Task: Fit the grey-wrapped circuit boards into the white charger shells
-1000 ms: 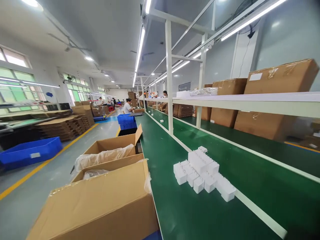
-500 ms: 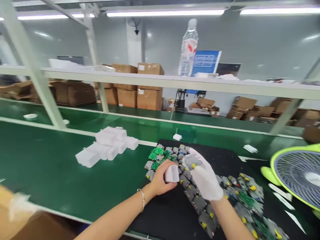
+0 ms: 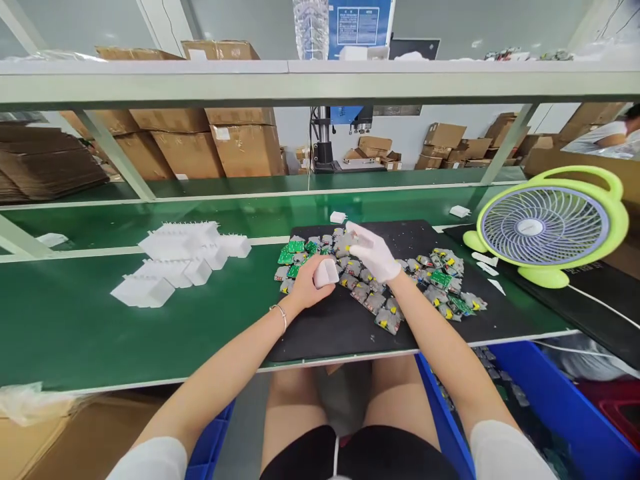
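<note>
My bare left hand [image 3: 311, 283] is wrapped round a small white plastic housing [image 3: 327, 273], its open end facing up and to the right. My right hand [image 3: 374, 253], in a white glove, grips a grey circuit module [image 3: 344, 245] between thumb and fingers, just above and right of the housing. The two pieces are apart. Below both hands, rows of grey modules [image 3: 375, 301] with yellow parts lie on a black mat [image 3: 320, 333]. Some green circuit boards [image 3: 296, 246] show at the mat's left. Another heap of modules [image 3: 440, 280] is to the right.
White housings [image 3: 170, 270] are clustered on the green bench [image 3: 75, 320] at left. A green-rimmed fan [image 3: 543, 227] stands at right, near white scraps [image 3: 487, 269]. A shelf [image 3: 240, 83] crosses above the bench. Blue bins [image 3: 565, 407] sit below its edge; cartons [image 3: 245, 147] stand behind.
My view has tipped downward, bringing my lap and the bins into sight. My right hand has turned, and the grey module in it is now nearer the housing's upper side.
</note>
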The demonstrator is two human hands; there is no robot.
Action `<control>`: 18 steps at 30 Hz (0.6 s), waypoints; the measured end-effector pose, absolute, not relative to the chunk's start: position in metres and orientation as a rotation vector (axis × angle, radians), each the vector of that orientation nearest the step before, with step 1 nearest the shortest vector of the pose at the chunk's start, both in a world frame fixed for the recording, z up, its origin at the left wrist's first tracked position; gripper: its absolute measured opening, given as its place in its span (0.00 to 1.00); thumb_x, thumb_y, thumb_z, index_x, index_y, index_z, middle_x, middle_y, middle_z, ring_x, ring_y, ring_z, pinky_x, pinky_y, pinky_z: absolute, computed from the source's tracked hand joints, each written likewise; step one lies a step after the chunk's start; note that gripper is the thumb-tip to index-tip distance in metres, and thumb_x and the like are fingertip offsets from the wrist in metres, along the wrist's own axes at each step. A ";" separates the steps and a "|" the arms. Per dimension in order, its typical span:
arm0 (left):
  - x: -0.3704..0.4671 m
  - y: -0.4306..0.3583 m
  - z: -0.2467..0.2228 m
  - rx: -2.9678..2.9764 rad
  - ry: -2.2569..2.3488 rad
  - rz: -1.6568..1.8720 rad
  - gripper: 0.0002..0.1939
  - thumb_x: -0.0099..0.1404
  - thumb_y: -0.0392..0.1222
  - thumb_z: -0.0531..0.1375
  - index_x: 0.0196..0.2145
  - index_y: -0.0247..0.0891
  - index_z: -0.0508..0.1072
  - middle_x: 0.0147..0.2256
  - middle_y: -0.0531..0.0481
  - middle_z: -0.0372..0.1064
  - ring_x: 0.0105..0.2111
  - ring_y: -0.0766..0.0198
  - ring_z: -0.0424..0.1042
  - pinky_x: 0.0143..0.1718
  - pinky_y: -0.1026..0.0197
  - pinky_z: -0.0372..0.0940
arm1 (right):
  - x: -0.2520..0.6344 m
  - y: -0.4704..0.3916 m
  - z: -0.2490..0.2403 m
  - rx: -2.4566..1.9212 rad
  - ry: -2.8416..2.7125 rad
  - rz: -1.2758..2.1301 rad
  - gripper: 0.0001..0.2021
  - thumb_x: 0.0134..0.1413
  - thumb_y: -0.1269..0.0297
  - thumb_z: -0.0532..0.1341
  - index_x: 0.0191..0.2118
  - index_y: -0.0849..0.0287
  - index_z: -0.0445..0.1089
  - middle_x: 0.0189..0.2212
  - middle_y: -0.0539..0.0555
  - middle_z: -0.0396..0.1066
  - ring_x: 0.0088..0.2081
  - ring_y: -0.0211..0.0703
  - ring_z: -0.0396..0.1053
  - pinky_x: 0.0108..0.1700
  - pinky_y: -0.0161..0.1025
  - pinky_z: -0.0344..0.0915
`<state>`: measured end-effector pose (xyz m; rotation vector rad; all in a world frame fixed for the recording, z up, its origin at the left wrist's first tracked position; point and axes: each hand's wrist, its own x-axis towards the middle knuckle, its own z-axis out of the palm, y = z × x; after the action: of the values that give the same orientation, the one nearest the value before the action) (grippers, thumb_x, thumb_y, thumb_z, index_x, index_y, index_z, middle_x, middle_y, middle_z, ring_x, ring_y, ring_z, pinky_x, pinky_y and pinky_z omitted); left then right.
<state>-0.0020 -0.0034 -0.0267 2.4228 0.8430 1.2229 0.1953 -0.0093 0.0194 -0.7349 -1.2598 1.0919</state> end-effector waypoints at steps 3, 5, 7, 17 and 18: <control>0.000 -0.005 -0.028 2.541 0.930 1.173 0.24 0.49 0.40 0.60 0.45 0.40 0.64 0.39 0.47 0.66 0.38 0.56 0.68 0.40 0.55 0.63 | 0.205 -0.006 0.018 -0.685 -1.232 1.098 0.27 0.34 0.60 0.69 0.46 0.52 0.69 0.52 0.51 0.65 0.51 0.45 0.63 0.51 0.43 0.62; 0.004 -0.006 -0.030 2.619 0.989 1.134 0.23 0.50 0.41 0.59 0.46 0.39 0.63 0.39 0.46 0.66 0.38 0.55 0.68 0.41 0.55 0.64 | 0.212 -0.005 0.018 -0.659 -1.226 1.123 0.25 0.33 0.60 0.69 0.44 0.54 0.70 0.50 0.52 0.67 0.47 0.45 0.66 0.46 0.42 0.66; 0.008 -0.008 -0.031 2.700 1.039 1.083 0.23 0.51 0.42 0.59 0.47 0.39 0.62 0.40 0.45 0.66 0.40 0.54 0.69 0.41 0.55 0.64 | 0.218 -0.005 0.019 -0.636 -1.233 1.148 0.24 0.30 0.60 0.70 0.41 0.55 0.71 0.48 0.52 0.68 0.45 0.44 0.66 0.44 0.41 0.67; 0.022 -0.033 -0.027 2.933 1.422 0.792 0.27 0.57 0.45 0.56 0.53 0.32 0.59 0.47 0.34 0.64 0.49 0.44 0.65 0.46 0.50 0.60 | 0.203 -0.009 0.012 -0.492 -1.376 1.343 0.21 0.29 0.65 0.70 0.38 0.58 0.71 0.31 0.48 0.72 0.33 0.38 0.68 0.35 0.36 0.67; 0.022 -0.037 -0.027 2.932 1.464 0.756 0.28 0.57 0.45 0.56 0.54 0.32 0.59 0.49 0.33 0.63 0.50 0.43 0.63 0.46 0.49 0.59 | 0.203 -0.010 0.011 -0.469 -1.390 1.366 0.21 0.30 0.65 0.70 0.38 0.58 0.71 0.30 0.48 0.71 0.32 0.38 0.69 0.35 0.36 0.67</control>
<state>0.0218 -0.0366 -0.0275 2.9321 1.4642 0.7558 0.2025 -0.0105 0.0115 -0.4689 -1.3904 1.3655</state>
